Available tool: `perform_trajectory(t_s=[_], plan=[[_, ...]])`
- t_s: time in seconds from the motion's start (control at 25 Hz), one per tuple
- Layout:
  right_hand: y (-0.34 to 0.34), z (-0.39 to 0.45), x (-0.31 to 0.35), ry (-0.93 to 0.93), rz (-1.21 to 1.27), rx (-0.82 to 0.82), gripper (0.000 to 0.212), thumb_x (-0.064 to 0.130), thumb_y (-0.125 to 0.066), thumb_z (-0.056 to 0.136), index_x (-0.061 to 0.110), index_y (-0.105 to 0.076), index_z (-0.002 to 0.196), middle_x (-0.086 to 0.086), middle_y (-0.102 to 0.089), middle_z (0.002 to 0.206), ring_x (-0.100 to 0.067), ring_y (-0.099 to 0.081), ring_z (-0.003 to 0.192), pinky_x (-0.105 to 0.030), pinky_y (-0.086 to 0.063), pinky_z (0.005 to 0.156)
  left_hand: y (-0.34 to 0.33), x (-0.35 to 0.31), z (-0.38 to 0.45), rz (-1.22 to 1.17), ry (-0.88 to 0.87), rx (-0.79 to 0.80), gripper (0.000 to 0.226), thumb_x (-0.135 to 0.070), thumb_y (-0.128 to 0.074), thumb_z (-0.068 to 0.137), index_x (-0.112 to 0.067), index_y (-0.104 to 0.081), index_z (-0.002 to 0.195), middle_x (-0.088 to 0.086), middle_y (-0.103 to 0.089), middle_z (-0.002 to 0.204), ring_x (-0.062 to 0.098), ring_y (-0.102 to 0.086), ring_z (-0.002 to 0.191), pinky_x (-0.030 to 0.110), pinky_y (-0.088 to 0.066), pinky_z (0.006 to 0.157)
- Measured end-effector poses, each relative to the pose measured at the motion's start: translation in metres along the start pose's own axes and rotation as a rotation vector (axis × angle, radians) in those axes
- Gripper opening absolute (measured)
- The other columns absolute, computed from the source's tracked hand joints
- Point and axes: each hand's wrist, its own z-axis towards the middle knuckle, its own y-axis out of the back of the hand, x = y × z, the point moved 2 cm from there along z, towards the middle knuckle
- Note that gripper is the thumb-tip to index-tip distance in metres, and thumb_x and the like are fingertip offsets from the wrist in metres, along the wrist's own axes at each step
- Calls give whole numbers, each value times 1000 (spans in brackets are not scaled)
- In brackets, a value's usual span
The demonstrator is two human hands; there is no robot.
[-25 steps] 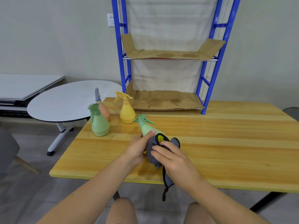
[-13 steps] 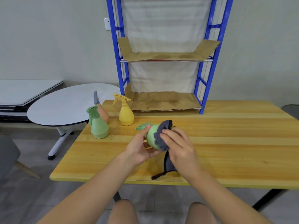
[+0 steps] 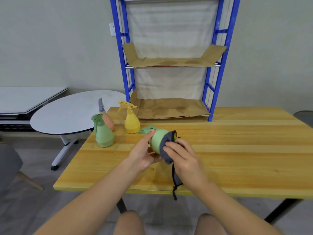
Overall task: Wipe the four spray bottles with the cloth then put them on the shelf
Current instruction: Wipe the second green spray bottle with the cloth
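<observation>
No readable text, label, brand or number shows on any bottle, shelf or table.

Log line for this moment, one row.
step: wiping | left hand: holds light green bottle tipped | right hand: presses cloth on it | shelf: no bottles

Matt plastic bottle, soft cloth

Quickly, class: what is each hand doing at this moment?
Left hand: holding the light green spray bottle, tipped on its side.
Right hand: gripping the grey cloth against the bottle's base.
</observation>
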Motion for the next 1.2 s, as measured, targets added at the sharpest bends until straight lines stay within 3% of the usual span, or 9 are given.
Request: perform_trajectory(t_s=[0.12, 0.32, 0.44, 0.56, 0.72, 0.88, 1.04, 1.12, 1.2], plan=[[-1, -12, -3, 45, -22, 69, 28, 2, -51, 95, 0, -66, 119, -8, -60, 127, -31, -52, 120, -40, -46, 103, 4, -5, 1, 4, -1, 1, 49, -42, -71, 91, -12, -57, 128, 23, -60, 119, 38, -64, 100, 49, -61, 74], [8, 8, -22, -135, 8, -81, 32, 2, -45, 93, 0, -70, 112, -10, -66, 120, -26, -48, 120, -34, -45, 102, 6, 2, 1, 17, -19, 16, 42, -39, -70, 93, -13, -59, 125, 24, -60, 119, 41, -64, 103, 54, -60, 82], [2, 9, -4, -36, 30, -71, 28, 4, -50, 94, 1, -69, 114, -9, -65, 123, -27, -49, 121, -32, -42, 107, 0, -3, 3, 43, -61, 47, 39, -39, -66, 95, -12, -62, 123, 21, -64, 114, 34, -66, 94, 50, -61, 76], [-2, 0, -6, 56, 43, 9, 28, 3, -50, 94, 1, -68, 116, -9, -64, 123, -28, -50, 120, -34, -44, 106, 2, -13, 5, 59, -79, 53, 34, -40, -67, 94, -14, -64, 116, 21, -64, 115, 36, -65, 99, 54, -58, 88], [-1, 7, -37, -120, 48, -48, 36, -13, -62, 82, 2, -70, 113, -9, -66, 120, -31, -53, 117, -33, -44, 105, 7, -11, 6, 84, -85, 53, 33, -39, -67, 95, -16, -62, 118, 20, -61, 120, 38, -64, 105, 58, -56, 92], [-4, 15, -22, -104, 95, -72, 33, 3, -45, 91, 2, -70, 114, -8, -66, 121, -28, -53, 117, -30, -44, 105, 12, -12, 11, 180, -197, 75, 36, -37, -65, 97, -16, -61, 127, 14, -67, 123, 31, -67, 105, 53, -58, 90], [-11, 13, -20, -62, 129, -16, 33, -7, -52, 85, 1, -69, 112, -10, -67, 119, -27, -53, 115, -30, -46, 102, 27, -13, 19, 351, -337, 27, 48, -30, -72, 93, -22, -50, 136, 8, -70, 120, 25, -70, 105, 49, -59, 89], [-6, 19, -36, -179, 74, 41, 41, -16, -56, 73, 1, -70, 108, -10, -68, 115, -28, -53, 109, -32, -48, 96, 36, -9, 26, 433, -365, 5, 62, -29, -75, 90, -26, -41, 142, 7, -68, 120, 23, -69, 106, 48, -59, 91], [2, 27, -59, -357, -27, 225, 44, -19, -57, 70, 6, -70, 104, -5, -65, 111, -28, -52, 105, -33, -48, 89, 41, -2, 32, 560, -401, -3, 73, -30, -77, 88, -29, -33, 146, 4, -64, 121, 21, -68, 106, 45, -59, 91]])
